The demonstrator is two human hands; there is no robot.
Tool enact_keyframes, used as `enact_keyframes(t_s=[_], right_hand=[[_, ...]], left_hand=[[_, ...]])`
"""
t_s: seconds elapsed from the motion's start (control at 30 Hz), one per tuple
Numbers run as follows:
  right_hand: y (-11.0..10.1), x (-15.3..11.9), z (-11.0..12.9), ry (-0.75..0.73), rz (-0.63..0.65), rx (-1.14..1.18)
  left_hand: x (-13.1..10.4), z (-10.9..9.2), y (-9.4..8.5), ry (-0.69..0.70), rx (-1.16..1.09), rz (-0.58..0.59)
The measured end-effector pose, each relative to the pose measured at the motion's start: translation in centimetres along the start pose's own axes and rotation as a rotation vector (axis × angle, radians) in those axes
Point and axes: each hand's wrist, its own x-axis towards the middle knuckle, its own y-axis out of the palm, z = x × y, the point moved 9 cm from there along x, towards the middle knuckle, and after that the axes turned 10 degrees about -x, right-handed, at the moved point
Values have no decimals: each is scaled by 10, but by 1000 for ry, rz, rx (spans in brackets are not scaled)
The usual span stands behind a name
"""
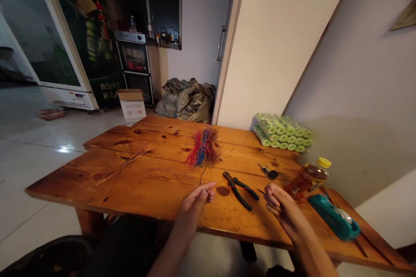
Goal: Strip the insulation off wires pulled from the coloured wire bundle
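Note:
Over the front of the wooden table, my left hand (199, 197) is closed in a pinch on a thin red wire (238, 187). The wire runs faintly across toward my right hand (277, 201), whose fingers are curled shut. A small dark pointed piece (260, 191) sticks out of the right fingers; its kind cannot be made out. Between and just beyond my hands lie cutting pliers (242, 192) with dark green handles, spread apart. Farther back is a tangled bundle of red, blue and brown wires (204, 149). A few long copper-coloured strands (125, 164) lie to the left.
On the right of the table (156, 186) are keys (269, 172), a drink bottle with a yellow cap (310, 177) and a teal tape dispenser (334, 218). Stacked green rolls (282, 132) sit by the wall. Behind are sacks (188, 99) and a cardboard box (132, 104).

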Motion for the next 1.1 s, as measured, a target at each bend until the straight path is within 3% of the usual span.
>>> enact_keyframes(t_s=[0.17, 0.27, 0.4, 0.57, 0.63, 0.73, 0.97, 1.1], right_hand=[[3, 0, 1, -3, 18, 102], [-3, 1, 1, -4, -13, 259], [-16, 6, 0, -36, -123, 317], [-33, 9, -2, -100, -263, 221], [-40, 12, -10, -57, -339, 23], [-41, 19, -18, -59, -393, -521], [18, 32, -50, -250, -314, -1621], [27, 39, -59, -215, -416, -1844]], left_hand=[[14, 4, -23, 69, 135, -81], [20, 5, -36, 115, 87, -156], [20, 4, -53, 184, -19, -305], [14, 0, -66, 220, -35, -424], [13, -2, -70, 233, -52, -447], [13, -6, -73, 274, -92, -459], [16, -1, -77, 288, -188, -457], [16, 2, -79, 260, -234, -464]])
